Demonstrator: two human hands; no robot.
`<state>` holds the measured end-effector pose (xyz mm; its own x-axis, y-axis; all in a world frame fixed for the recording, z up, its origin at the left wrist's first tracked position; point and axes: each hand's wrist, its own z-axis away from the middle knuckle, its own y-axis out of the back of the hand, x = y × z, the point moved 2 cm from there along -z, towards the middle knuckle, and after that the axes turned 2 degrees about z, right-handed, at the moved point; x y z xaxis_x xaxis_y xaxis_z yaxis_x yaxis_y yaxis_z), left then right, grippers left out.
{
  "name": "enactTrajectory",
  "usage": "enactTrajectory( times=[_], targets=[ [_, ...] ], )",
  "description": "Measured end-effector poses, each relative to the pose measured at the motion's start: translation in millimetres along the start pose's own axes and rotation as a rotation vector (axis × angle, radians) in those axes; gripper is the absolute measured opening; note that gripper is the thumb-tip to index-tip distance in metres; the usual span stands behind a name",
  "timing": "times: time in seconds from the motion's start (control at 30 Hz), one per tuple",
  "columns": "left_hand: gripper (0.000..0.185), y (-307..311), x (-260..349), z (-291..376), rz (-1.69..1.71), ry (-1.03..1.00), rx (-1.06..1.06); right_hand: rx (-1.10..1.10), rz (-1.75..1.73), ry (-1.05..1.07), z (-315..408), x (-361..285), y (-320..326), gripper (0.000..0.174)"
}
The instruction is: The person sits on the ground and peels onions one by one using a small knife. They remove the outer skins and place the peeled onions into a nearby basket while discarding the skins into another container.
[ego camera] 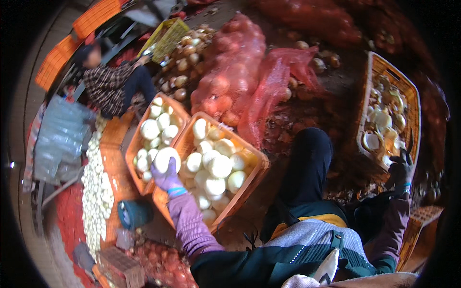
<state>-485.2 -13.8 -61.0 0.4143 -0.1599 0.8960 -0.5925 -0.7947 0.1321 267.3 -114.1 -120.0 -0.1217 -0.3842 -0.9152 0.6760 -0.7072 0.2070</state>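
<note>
My left hand (166,176), in a purple glove, grips a large peeled white onion (167,160). It is over the adjoining rims of two orange plastic crates. Peeled onions (220,166) are heaped in the nearer crate (260,166); the farther crate (134,171) also has peeled onions (149,129). On the right, my dark-gloved right hand (400,168) is at the near end of another orange crate (364,108). That crate has onion pieces and skins (383,118) inside. A thin dark shape rises by the right fingers; whether they hold it is unclear.
Red mesh sacks of onions (230,68) lie ahead, beside a slack red net (264,93). Loose unpeeled onions (183,64) cover the floor near a seated person (108,82) and a yellow crate (167,39). A blue bucket (135,214) stands left, near many peeled onions (95,194).
</note>
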Motion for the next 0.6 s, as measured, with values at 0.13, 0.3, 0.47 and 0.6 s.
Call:
enactTrajectory(
  times=[0.13, 0.3, 0.47, 0.6],
  targets=[
    [0.066, 48.3, -48.3, -22.5, -0.684, 0.251, -0.066, 0.027, -0.018, 0.044, 37.2, -28.0, -19.5, 0.031],
    [0.046, -10.3, -37.8, -1.9, -0.652, 0.239, -0.108, -0.037, -0.059, -0.041, 39.8, -36.9, -27.3, 0.028],
    [0.045, -154.7, -25.1, 40.3, -0.049, 0.175, -0.611, -0.237, -0.050, -0.024, 28.7, -21.4, -81.1, 0.028],
    [0.046, -302.0, -8.1, 135.2, -0.116, 0.077, -1.171, -0.201, -0.161, -0.072, 15.2, 0.0, -119.9, 0.017]
  ],
)
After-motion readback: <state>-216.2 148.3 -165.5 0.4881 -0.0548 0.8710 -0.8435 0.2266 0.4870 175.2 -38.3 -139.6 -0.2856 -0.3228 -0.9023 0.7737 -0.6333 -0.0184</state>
